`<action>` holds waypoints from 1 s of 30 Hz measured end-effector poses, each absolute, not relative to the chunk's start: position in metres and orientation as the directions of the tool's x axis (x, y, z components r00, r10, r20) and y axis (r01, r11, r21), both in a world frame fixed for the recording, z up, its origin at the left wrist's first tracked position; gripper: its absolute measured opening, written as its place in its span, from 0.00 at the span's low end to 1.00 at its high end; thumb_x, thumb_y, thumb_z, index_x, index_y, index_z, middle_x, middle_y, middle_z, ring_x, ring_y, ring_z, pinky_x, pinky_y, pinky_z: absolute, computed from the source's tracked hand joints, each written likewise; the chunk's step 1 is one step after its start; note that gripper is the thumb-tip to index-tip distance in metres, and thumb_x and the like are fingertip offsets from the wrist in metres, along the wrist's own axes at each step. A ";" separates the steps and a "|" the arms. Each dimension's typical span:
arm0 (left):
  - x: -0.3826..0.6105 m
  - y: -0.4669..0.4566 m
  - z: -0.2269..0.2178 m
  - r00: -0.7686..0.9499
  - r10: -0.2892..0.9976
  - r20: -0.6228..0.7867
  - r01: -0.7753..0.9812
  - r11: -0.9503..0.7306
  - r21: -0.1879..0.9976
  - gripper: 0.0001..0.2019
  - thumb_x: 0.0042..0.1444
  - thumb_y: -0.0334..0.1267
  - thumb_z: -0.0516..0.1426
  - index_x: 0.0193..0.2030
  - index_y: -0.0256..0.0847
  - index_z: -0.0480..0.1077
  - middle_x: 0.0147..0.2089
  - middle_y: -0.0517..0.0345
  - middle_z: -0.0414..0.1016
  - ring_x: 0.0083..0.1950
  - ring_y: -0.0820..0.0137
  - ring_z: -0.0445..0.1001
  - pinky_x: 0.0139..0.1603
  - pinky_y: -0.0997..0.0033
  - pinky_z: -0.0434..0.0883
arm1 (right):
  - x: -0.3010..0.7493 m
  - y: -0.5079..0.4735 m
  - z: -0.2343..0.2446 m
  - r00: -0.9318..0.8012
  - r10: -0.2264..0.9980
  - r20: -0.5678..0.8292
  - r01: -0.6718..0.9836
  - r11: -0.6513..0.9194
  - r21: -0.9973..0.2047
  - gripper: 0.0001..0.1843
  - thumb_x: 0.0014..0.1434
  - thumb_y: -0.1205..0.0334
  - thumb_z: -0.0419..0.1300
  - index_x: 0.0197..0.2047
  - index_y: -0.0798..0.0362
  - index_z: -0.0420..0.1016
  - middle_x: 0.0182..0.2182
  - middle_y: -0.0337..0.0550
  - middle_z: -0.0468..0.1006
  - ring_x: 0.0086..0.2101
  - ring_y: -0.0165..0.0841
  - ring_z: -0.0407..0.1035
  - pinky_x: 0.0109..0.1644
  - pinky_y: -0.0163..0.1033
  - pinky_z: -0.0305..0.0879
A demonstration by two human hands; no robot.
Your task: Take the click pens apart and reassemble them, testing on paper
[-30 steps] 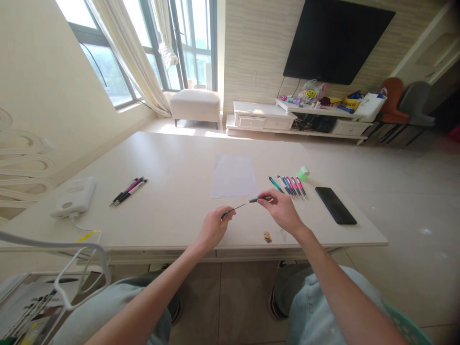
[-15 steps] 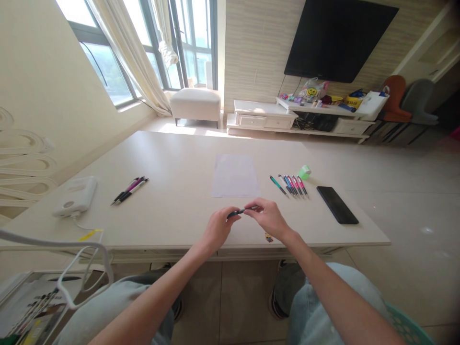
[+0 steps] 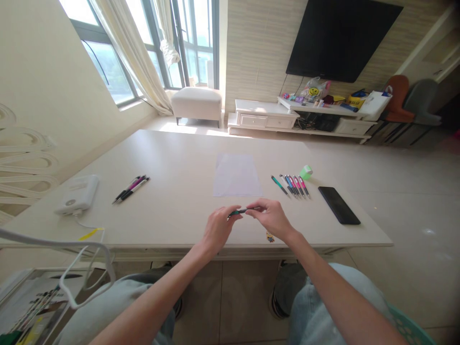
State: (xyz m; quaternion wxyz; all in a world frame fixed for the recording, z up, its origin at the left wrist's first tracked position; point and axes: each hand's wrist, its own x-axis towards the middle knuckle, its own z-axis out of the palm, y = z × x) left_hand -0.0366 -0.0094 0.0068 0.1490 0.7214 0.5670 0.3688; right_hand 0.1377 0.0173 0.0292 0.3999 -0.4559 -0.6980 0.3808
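Both hands hold one dark pen with a teal part, roughly level above the table's near side. My left hand pinches its left end, and my right hand grips the right end; fingers cover much of it. Just beyond the hands lies a white sheet of paper. To its right are a green pen and a row of several pens in pink, blue and black. A small yellow and blue cartoon figure lies below my right wrist.
A black phone and a light green object are on the right. On the left lie several pens and a white power strip-like box with a cable. The white table ends just before my knees.
Both hands keep their hold on the pen, in nearly the same pose. The whole view has shifted very slightly.
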 end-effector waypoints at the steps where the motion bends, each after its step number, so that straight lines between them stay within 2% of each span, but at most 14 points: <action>1: -0.037 -0.009 0.007 0.087 0.922 0.378 0.716 -0.321 0.620 0.10 0.54 0.36 0.60 0.43 0.47 0.74 0.43 0.59 0.79 0.42 0.67 0.77 0.45 0.68 0.70 | 0.137 0.016 0.028 -0.262 0.944 0.202 0.323 0.283 -0.903 0.09 0.49 0.57 0.65 0.32 0.53 0.79 0.27 0.43 0.79 0.28 0.32 0.71 0.33 0.36 0.67; 12: -0.044 -0.011 0.002 0.228 0.807 0.545 0.778 -0.488 0.396 0.10 0.58 0.36 0.56 0.46 0.45 0.72 0.37 0.56 0.79 0.38 0.69 0.75 0.43 0.68 0.69 | 0.131 0.014 0.022 -0.248 0.969 0.021 0.205 0.074 -0.976 0.18 0.48 0.48 0.63 0.27 0.56 0.75 0.16 0.39 0.72 0.15 0.26 0.62 0.17 0.31 0.57; 16: -0.045 -0.012 0.008 0.299 0.782 0.546 0.782 -0.529 0.330 0.09 0.61 0.36 0.52 0.45 0.44 0.72 0.36 0.56 0.79 0.38 0.70 0.74 0.45 0.67 0.66 | 0.130 0.013 0.018 -0.259 0.964 -0.061 0.206 -0.006 -0.979 0.23 0.51 0.42 0.58 0.24 0.56 0.72 0.12 0.37 0.69 0.11 0.25 0.57 0.14 0.31 0.51; 19: -0.045 -0.012 0.012 0.284 0.820 0.498 0.787 -0.496 0.367 0.09 0.61 0.34 0.51 0.41 0.44 0.73 0.36 0.57 0.79 0.38 0.70 0.74 0.45 0.68 0.66 | 0.130 0.013 0.019 -0.292 0.954 -0.071 0.262 0.008 -0.965 0.26 0.54 0.40 0.54 0.25 0.57 0.73 0.12 0.39 0.69 0.12 0.26 0.59 0.16 0.31 0.54; 22: -0.043 -0.010 0.013 0.207 0.867 0.454 0.781 -0.426 0.457 0.07 0.60 0.35 0.53 0.39 0.45 0.73 0.36 0.59 0.79 0.38 0.69 0.74 0.44 0.68 0.67 | 0.134 0.013 0.029 -0.343 0.939 0.029 0.301 0.140 -0.943 0.21 0.53 0.43 0.58 0.31 0.56 0.76 0.20 0.41 0.75 0.18 0.28 0.66 0.23 0.33 0.62; 25: -0.043 -0.008 0.011 0.159 0.882 0.444 0.748 -0.401 0.529 0.07 0.58 0.34 0.55 0.41 0.46 0.73 0.38 0.59 0.79 0.40 0.68 0.74 0.43 0.69 0.68 | 0.138 0.013 0.036 -0.357 0.925 0.130 0.344 0.260 -0.902 0.17 0.54 0.47 0.58 0.31 0.54 0.76 0.22 0.40 0.76 0.21 0.28 0.67 0.26 0.33 0.63; 27: -0.044 -0.008 0.010 0.167 0.870 0.465 0.731 -0.425 0.534 0.09 0.57 0.33 0.56 0.44 0.46 0.72 0.39 0.58 0.78 0.40 0.68 0.74 0.44 0.69 0.68 | 0.138 0.013 0.035 -0.360 0.928 0.099 0.356 0.234 -0.905 0.21 0.57 0.46 0.54 0.26 0.54 0.74 0.17 0.39 0.72 0.17 0.26 0.63 0.23 0.32 0.59; 30: -0.046 -0.008 0.011 0.208 0.854 0.476 0.739 -0.456 0.495 0.08 0.58 0.33 0.55 0.43 0.45 0.73 0.36 0.58 0.78 0.38 0.69 0.74 0.44 0.68 0.68 | 0.135 0.013 0.030 -0.372 0.927 -0.045 0.335 0.090 -0.938 0.28 0.60 0.42 0.48 0.22 0.55 0.71 0.11 0.37 0.67 0.12 0.25 0.57 0.17 0.32 0.54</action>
